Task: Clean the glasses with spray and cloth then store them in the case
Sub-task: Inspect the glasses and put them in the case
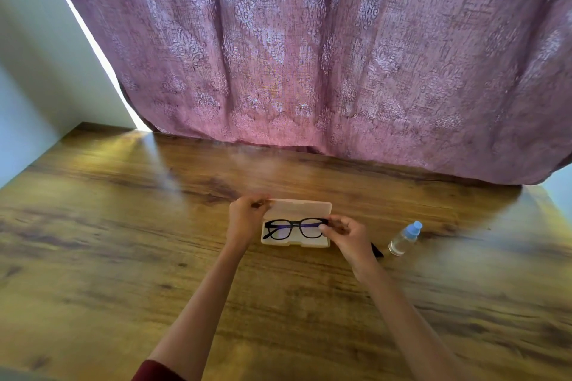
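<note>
Head view. The cream case (294,244) lay open near the middle of the wooden counter (123,226), its lid (301,209) folded back toward the far edge. The black-framed glasses (294,227) lay in the base of the case, lenses facing the camera, spanning it from left to right.

Left hand (246,219): grip closed on the lid's left corner, fingers curled over its top edge. The hand covered the case's left end.

Right hand (346,235): grip closed on the right end of the glasses, thumb and forefinger pinching the frame at the hinge corner. The rest of the fingers were curled above the case's right edge.

The spray bottle (404,240), clear with a blue cap, was on the counter to the right of the case, apart from it and from the right hand; it leaned rightward in the wide view, standing or lying not determinable. A dark object (378,252) showed between the right wrist and the bottle, mostly hidden; identity unclear.

A mauve patterned curtain (309,56) hung behind the counter. A dark red sleeve (154,373) showed on the left arm.
</note>
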The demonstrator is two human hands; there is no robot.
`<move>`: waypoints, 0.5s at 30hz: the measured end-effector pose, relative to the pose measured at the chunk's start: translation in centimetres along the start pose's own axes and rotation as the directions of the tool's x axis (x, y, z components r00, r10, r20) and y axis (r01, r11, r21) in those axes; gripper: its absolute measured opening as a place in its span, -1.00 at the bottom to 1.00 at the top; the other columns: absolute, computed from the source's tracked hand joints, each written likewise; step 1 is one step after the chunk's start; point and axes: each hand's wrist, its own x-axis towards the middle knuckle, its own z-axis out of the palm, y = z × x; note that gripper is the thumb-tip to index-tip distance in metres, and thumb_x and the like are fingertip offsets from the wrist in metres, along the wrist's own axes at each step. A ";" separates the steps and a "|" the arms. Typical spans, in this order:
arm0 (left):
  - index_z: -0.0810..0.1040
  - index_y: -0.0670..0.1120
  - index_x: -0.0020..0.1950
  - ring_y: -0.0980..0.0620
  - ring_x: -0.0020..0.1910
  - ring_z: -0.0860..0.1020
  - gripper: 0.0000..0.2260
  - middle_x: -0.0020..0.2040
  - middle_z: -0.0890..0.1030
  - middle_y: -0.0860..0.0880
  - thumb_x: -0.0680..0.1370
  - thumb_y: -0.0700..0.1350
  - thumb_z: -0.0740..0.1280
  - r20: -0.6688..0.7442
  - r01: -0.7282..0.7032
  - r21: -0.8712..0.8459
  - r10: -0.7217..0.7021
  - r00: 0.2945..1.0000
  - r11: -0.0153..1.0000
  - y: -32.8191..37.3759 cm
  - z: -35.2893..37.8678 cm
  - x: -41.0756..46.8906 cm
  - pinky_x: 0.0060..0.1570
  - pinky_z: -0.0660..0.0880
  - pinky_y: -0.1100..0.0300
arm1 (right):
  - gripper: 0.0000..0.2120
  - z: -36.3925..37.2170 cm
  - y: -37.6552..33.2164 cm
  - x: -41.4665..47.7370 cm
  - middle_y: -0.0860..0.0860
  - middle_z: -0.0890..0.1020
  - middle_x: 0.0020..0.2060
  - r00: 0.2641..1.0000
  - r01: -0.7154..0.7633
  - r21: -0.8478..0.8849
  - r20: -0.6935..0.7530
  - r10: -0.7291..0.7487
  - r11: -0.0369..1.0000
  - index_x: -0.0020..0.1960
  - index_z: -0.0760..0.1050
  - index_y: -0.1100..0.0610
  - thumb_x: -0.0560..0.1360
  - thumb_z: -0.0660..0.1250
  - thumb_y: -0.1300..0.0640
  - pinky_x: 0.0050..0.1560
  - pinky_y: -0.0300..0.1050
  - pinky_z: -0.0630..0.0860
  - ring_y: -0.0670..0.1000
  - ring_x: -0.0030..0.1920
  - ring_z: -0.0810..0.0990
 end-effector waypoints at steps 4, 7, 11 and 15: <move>0.66 -0.18 0.07 0.11 -0.13 0.57 -0.81 -0.03 0.68 -0.08 0.46 -0.22 0.42 -0.004 0.004 -0.012 -0.004 1.000 1.000 -0.2 0.0 0.0 -0.05 0.43 0.35 | -0.52 0.0 0.3 -0.3 -0.03 0.56 0.04 0.996 0.088 -0.170 0.023 -0.085 0.982 0.22 0.53 0.07 0.34 0.55 0.16 0.03 -0.21 0.55 -0.09 0.02 0.57; 0.66 -0.17 0.06 0.14 -0.13 0.57 -0.81 -0.03 0.68 -0.05 0.46 -0.23 0.42 -0.007 -0.012 -0.006 0.012 1.000 1.000 -0.3 0.0 0.0 -0.10 0.38 0.49 | -0.53 0.2 0.5 -0.2 -0.07 0.55 -0.02 0.976 0.211 -0.335 0.023 -0.216 0.918 0.21 0.55 0.06 0.33 0.55 0.08 -0.08 -0.35 0.45 -0.11 -0.04 0.53; 0.66 -0.17 0.06 0.13 -0.14 0.57 -0.81 -0.04 0.68 -0.05 0.46 -0.23 0.42 -0.017 -0.019 -0.001 0.019 1.000 1.000 -0.6 0.0 -0.1 -0.18 0.35 0.60 | -0.53 0.3 0.7 -0.3 -0.09 0.49 -0.01 0.964 0.254 -0.443 0.040 -0.264 0.860 0.22 0.55 0.05 0.34 0.52 0.04 -0.01 -0.32 0.32 -0.08 0.06 0.43; 0.65 -0.16 0.08 0.13 -0.12 0.58 -0.80 -0.02 0.68 -0.05 0.46 -0.22 0.42 -0.020 -0.028 0.006 0.028 0.999 1.000 -0.8 0.1 -0.2 -0.09 0.41 0.43 | -0.51 0.3 0.9 -0.5 -0.07 0.49 -0.01 0.960 0.265 -0.459 0.041 -0.278 0.848 0.24 0.54 0.07 0.35 0.52 0.00 -0.10 -0.43 0.30 -0.11 0.03 0.42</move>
